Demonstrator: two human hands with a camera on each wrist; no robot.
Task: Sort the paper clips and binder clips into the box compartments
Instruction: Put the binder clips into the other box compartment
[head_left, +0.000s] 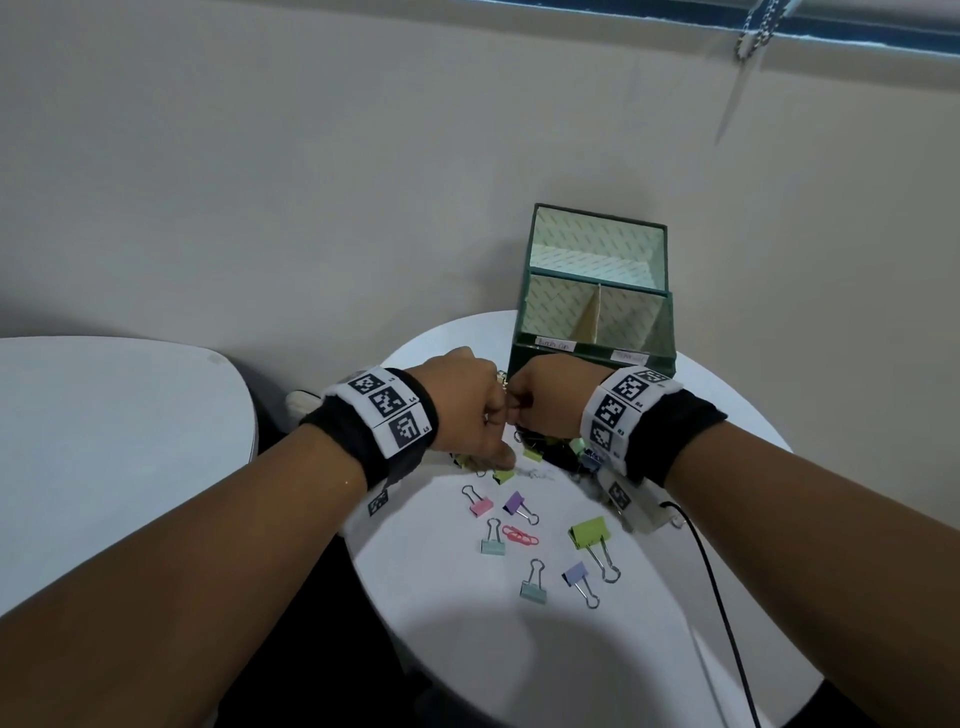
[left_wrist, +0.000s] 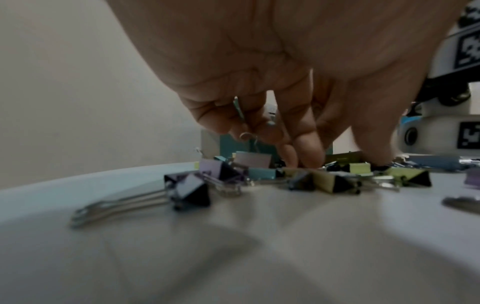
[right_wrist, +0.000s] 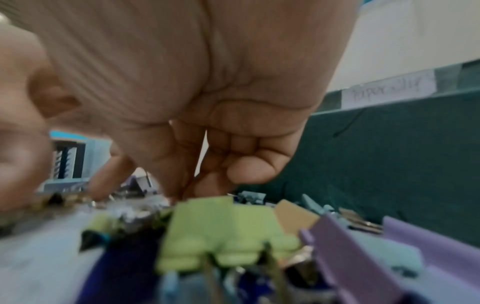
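Observation:
My left hand (head_left: 470, 405) and right hand (head_left: 548, 397) meet knuckle to knuckle over a pile of binder clips (head_left: 535, 452), just in front of the green box (head_left: 592, 364). In the left wrist view the left hand (left_wrist: 259, 127) curls its fingers round a binder clip (left_wrist: 242, 117) by its wire handles. The right hand (right_wrist: 207, 174) has curled fingers dipping into the pile behind a green clip (right_wrist: 221, 228); what they hold is hidden. The box has two front compartments split by a divider (head_left: 593, 317). One label (right_wrist: 387, 88) reads paper clip.
Loose on the round white table (head_left: 467, 649) lie pink (head_left: 480, 505), purple (head_left: 515, 503), teal (head_left: 492, 545) and large green (head_left: 589, 532) binder clips, plus red paper clips (head_left: 519, 536). A black cable (head_left: 717, 587) runs along the right. A second white table (head_left: 104, 415) stands at left.

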